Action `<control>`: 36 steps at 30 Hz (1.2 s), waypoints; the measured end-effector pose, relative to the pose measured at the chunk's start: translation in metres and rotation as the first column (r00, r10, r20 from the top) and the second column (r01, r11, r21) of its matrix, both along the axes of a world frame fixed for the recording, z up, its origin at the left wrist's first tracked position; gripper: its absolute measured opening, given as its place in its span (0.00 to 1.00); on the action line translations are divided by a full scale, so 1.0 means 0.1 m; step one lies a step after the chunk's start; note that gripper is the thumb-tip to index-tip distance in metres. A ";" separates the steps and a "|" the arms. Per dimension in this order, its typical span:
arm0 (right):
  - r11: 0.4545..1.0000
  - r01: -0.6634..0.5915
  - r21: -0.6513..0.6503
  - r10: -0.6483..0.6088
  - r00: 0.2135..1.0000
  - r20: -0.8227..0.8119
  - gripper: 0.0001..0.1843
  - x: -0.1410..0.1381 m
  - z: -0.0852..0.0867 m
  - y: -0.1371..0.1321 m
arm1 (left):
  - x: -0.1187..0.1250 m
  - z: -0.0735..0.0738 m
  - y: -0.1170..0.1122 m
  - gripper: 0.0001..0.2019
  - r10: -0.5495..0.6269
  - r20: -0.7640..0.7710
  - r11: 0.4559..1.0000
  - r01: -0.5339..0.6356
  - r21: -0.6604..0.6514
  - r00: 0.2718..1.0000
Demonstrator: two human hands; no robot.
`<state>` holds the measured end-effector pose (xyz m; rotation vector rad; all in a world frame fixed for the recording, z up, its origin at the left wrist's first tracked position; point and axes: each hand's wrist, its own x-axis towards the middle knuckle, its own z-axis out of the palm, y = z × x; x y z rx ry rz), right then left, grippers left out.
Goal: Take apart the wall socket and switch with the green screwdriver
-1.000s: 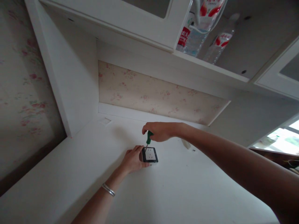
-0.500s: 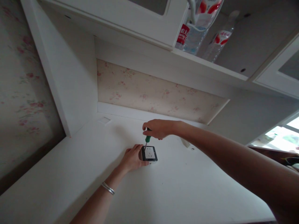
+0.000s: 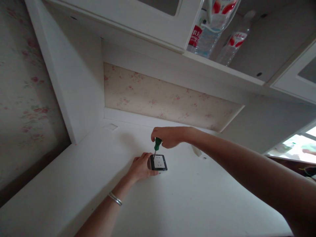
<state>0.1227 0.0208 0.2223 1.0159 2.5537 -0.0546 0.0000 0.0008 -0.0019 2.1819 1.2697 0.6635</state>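
A wall socket (image 3: 159, 162) with a white face and black border sits on the white desk top. My left hand (image 3: 141, 167) grips its left side, fingers at the far edge and thumb along the near edge. Above the socket, my right hand (image 3: 168, 136) is closed round the green handle of a screwdriver (image 3: 157, 144). The screwdriver stands nearly upright, its shaft pointing down to the left part of the socket's black border. Whether the tip sits in a screw is too small to tell.
Behind the hands lies a flat white square frame (image 3: 111, 127) on the desk (image 3: 187, 204). A small pale object (image 3: 196, 150) is partly hidden by my right forearm. Overhead, an open cabinet shelf (image 3: 222, 69) holds plastic bottles (image 3: 234, 41).
The fingers of my right hand have shifted round the screwdriver handle, and more of the green handle shows. My left hand and the socket stay together in place; the view has moved slightly.
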 end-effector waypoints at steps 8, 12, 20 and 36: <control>0.998 0.050 0.040 -0.051 0.998 0.025 0.14 -0.03 0.01 -0.02 | -0.01 -0.06 0.02 0.41 0.004 0.004 0.999 -0.004 0.033 1.000; 0.999 0.036 0.029 -0.036 0.999 0.024 0.23 -0.02 0.01 -0.02 | 0.00 -0.07 0.02 0.42 0.005 0.002 0.999 -0.005 0.050 1.000; 1.000 -0.001 0.024 0.002 0.999 -0.032 0.19 -0.04 -0.01 0.00 | -0.01 -0.04 0.00 0.42 -0.003 -0.009 0.999 0.004 0.033 1.000; 0.993 0.075 0.087 -0.082 0.994 0.068 0.19 -0.06 -0.02 0.04 | 0.00 -0.09 0.02 0.44 -0.010 -0.033 0.998 0.012 0.069 0.999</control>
